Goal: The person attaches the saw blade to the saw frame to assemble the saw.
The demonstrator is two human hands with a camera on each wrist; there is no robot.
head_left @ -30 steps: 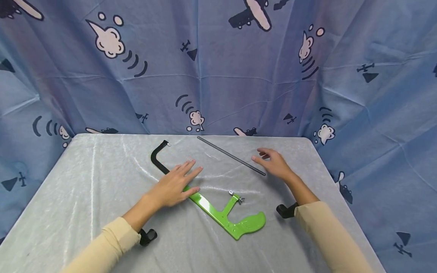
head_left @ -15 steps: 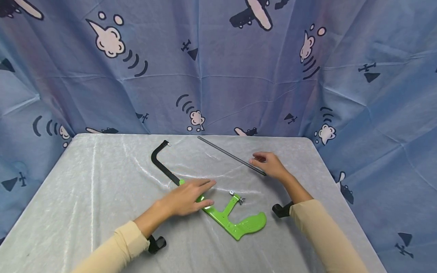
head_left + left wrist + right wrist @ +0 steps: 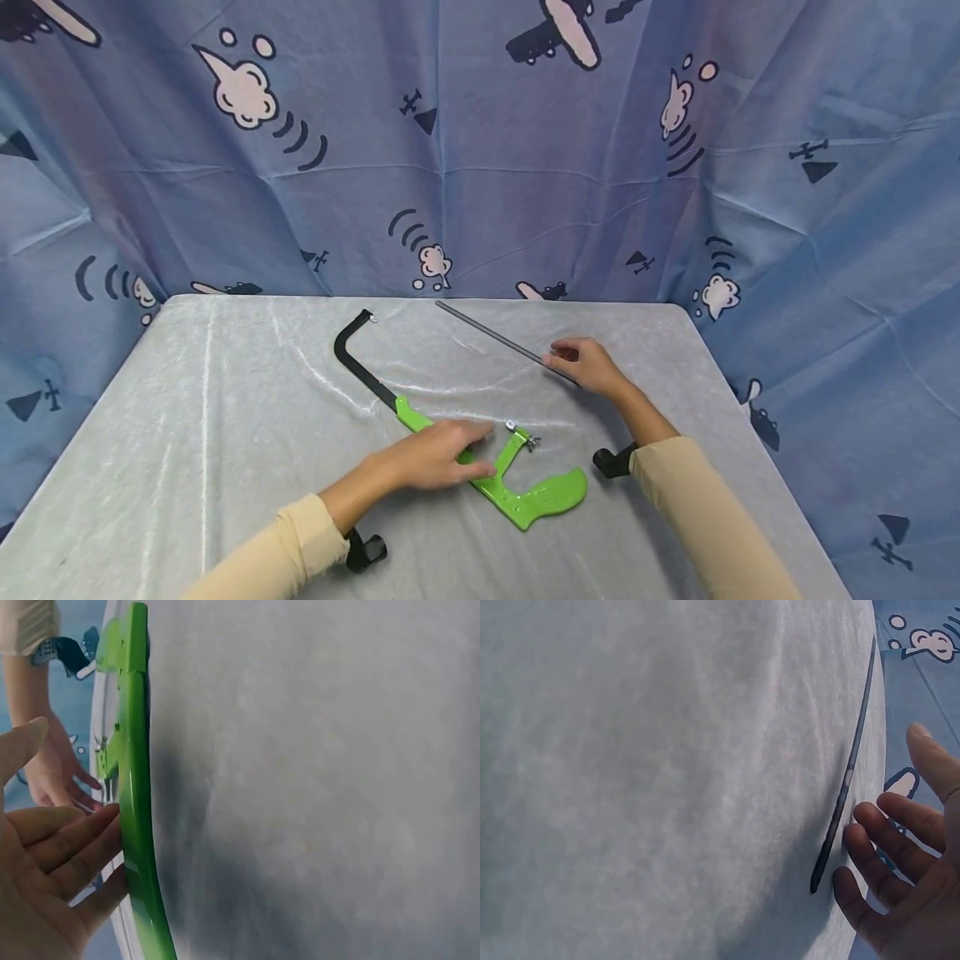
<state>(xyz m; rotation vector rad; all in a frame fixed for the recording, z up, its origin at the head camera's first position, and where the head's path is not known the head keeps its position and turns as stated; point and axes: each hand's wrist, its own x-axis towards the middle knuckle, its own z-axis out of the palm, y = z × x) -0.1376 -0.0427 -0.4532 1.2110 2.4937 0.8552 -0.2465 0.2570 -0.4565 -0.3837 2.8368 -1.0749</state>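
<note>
A hacksaw frame (image 3: 553, 493), with a green handle end and a black curved front end, lies diagonally on the table; no blade is seen fitted on it. Over its green bar hovers or rests my left hand (image 3: 433, 457), fingers spread loosely. In the left wrist view its fingertips come up against the green bar (image 3: 136, 772) without curling round it. A thin dark grey rod (image 3: 491, 334) lies farther back. My right hand (image 3: 591, 368) is at the rod's near end, its fingers loosely bent. The right wrist view has the fingers (image 3: 889, 840) beside the rod (image 3: 849, 776), not round it.
A pale grey cloth covers the table (image 3: 247, 433). Behind it hangs a blue curtain (image 3: 480, 150) printed with planes and clouds. Black wrist mounts (image 3: 367, 552) stick out below both sleeves. A wing nut (image 3: 532, 443) sits on the frame's green post.
My left hand has slid along the frame toward its handle, to the right and nearer. My right hand has moved slightly left and down over the rod's near end. Frame and rod stay put.
</note>
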